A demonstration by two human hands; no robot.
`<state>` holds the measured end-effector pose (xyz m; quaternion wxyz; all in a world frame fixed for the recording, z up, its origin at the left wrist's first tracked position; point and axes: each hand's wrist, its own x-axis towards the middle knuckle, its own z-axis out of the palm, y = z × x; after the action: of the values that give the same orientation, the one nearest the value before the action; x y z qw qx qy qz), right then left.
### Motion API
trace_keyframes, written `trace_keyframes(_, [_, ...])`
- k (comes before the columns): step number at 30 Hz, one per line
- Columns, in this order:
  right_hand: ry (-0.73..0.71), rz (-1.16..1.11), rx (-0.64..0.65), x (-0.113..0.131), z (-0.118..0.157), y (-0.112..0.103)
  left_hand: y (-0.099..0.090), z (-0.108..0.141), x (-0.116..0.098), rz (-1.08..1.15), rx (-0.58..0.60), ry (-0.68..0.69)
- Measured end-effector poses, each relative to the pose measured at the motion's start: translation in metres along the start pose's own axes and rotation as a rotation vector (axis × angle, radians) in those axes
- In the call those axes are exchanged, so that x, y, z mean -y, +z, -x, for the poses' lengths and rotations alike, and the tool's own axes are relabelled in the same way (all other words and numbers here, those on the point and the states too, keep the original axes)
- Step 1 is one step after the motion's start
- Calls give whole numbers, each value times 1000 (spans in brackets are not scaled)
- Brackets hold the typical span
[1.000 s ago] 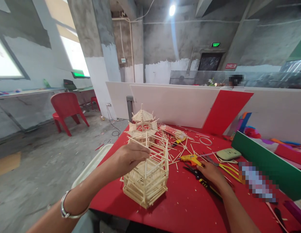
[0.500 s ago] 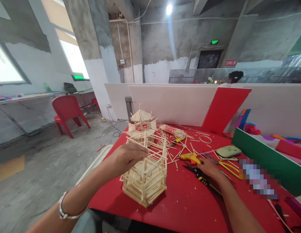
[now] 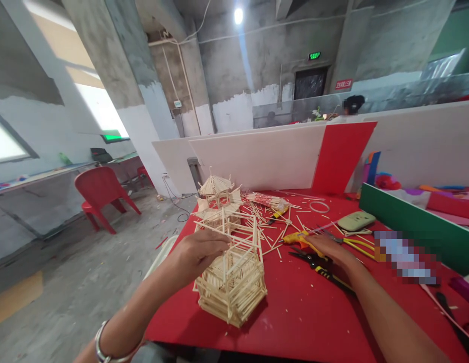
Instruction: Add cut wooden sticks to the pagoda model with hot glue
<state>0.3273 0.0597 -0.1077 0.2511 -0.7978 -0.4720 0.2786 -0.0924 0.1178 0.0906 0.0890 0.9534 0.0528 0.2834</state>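
A pavilion-like frame of thin wooden sticks stands near the front of the red table. My left hand reaches in from the left with thumb and fingers pinched on a thin stick at the frame's upper part; the fingertips partly hide it. To the right, my right hand is closed around the handle of a yellow glue gun, its nozzle pointing left toward the frame. Black-and-yellow pliers lie just below that hand. Behind the frame stands a finished-looking stick tower with a pointed roof.
Loose sticks and a bundle of sticks lie behind. Yellow-handled pliers, a pale green case and a tape ring are at the right. A green board and white panels edge the table.
My right hand has moved further over the glue gun's handle and closed on it. My left hand keeps its pinch at the frame. The whole view has tilted and shifted slightly.
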Motion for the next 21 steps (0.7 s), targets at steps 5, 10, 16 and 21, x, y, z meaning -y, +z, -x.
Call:
trace_keyframes(5, [-10,3,-12,5,3,4,1,1,1,14,-3,0])
trace_keyframes(10, [44,62,-110,13,10,4,0,-1,-2,8,-7,-24])
trace_keyframes(16, [75,87,-207,24,21,-12,1,0,0,17,-21,-3])
trace_keyframes(21, [49,81,-194,42,32,-24,2,0,1,35,-30,5])
